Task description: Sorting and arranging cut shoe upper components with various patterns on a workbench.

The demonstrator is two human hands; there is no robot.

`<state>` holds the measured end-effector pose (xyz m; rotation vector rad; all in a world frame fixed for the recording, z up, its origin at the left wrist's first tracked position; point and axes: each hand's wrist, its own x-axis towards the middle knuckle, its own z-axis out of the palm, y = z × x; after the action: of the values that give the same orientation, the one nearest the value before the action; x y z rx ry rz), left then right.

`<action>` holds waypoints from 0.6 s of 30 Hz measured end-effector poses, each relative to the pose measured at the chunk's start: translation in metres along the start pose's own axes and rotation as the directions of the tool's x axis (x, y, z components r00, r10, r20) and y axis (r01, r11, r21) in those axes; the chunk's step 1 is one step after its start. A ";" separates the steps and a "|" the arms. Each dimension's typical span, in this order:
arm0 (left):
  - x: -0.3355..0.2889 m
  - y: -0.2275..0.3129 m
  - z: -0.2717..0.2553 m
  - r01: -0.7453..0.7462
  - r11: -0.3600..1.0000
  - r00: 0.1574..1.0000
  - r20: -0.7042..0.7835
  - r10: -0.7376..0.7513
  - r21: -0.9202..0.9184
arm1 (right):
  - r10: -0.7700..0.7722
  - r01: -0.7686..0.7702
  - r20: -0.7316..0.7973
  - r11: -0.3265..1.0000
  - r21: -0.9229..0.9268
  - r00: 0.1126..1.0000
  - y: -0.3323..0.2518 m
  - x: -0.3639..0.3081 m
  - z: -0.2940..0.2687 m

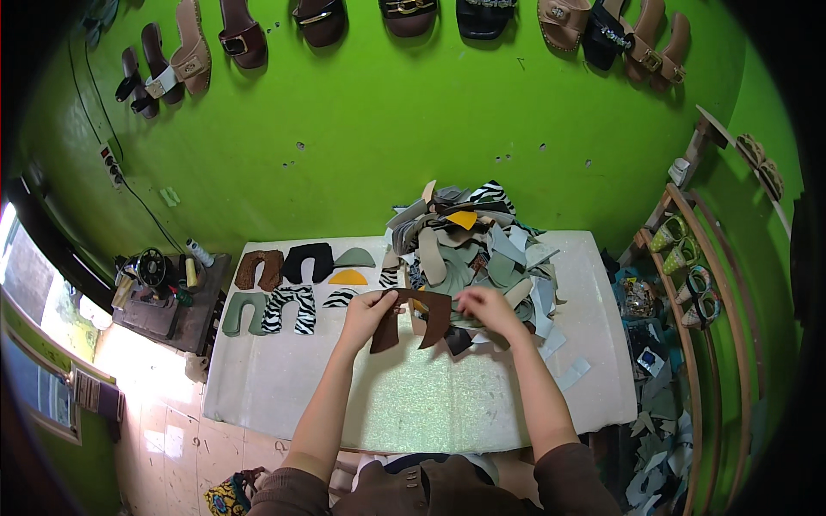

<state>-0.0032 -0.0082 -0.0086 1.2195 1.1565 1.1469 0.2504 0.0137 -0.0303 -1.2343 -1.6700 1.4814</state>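
Note:
A dark brown U-shaped cut piece of leather-like material (438, 320) hangs above the white table, its two legs pointing down. My left hand (370, 318) pinches its upper left corner. My right hand (487, 311) is just off the piece's right edge, fingers loosely bent and apart, nothing visible in them. Behind it rises a heap of mixed scraps (452, 265) in green, grey, beige and zebra print. To the left lie U-shaped pieces: spotted brown (250, 273), black (298, 258), green (233, 315) and zebra (274, 311). Beside them are green (354, 257), yellow (348, 278) and zebra half-moons (341, 297).
The white-covered table (284, 387) stands against a green wall hung with sandals (243, 39). At left, a small dark table (168, 320) bears a machine with a wheel (153, 268). A wooden rack (738, 318) holds shoes at right, with scraps (658, 456) piled below.

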 end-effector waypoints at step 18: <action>0.007 0.003 -0.010 0.310 0.758 0.950 0.200 -0.238 -0.574 | -0.531 0.202 -0.351 0.727 -0.657 0.771 -0.030 0.050 -0.035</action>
<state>-0.0124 -0.0004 -0.0062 0.5856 0.7553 1.0815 0.2534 0.0754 -0.0013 -1.3190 -1.8851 0.2980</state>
